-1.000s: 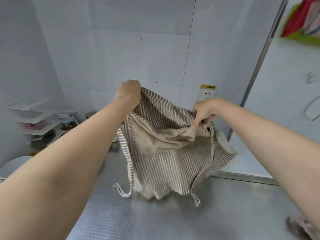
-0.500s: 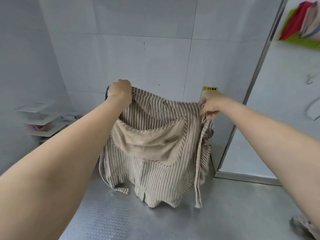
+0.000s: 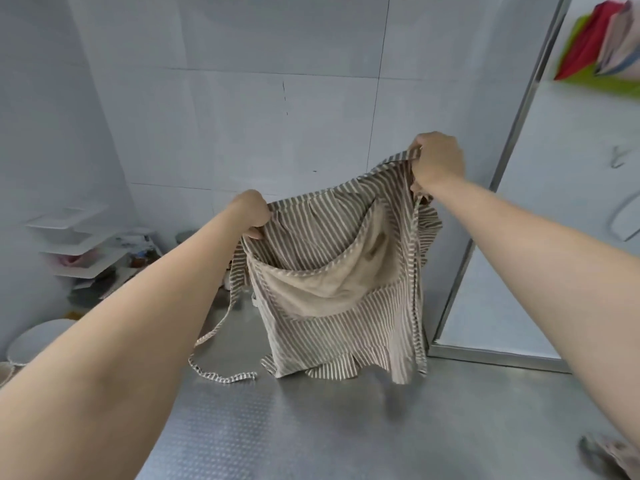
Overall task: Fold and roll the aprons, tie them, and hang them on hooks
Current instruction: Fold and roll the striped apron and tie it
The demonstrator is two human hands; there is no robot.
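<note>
I held the striped apron point(image 3: 332, 289) up in front of the tiled wall point(image 3: 242, 116), above the steel counter point(image 3: 311, 427). My left hand point(image 3: 251, 211) gripped the left top corner of it, the fingers curled around the cloth, and my right hand point(image 3: 437, 161) pinched the right top corner higher up, so the upper edge was tilted. The apron hung open with its beige pocket point(image 3: 322, 282) toward me, and its lower hem touched the counter. One tie string point(image 3: 221, 341) dropped from the left side and lay loose on the steel. In my judgement the task was only at the beginning: the apron was spread out but not yet folded, not rolled, not tied, and nothing of it was on a hook. A wall hook point(image 3: 618, 157) on the right panel looked empty, although it was blurred. At the lower right edge some other cloth point(image 3: 609, 455) lay on the counter, perhaps another apron; I could not tell.
</note>
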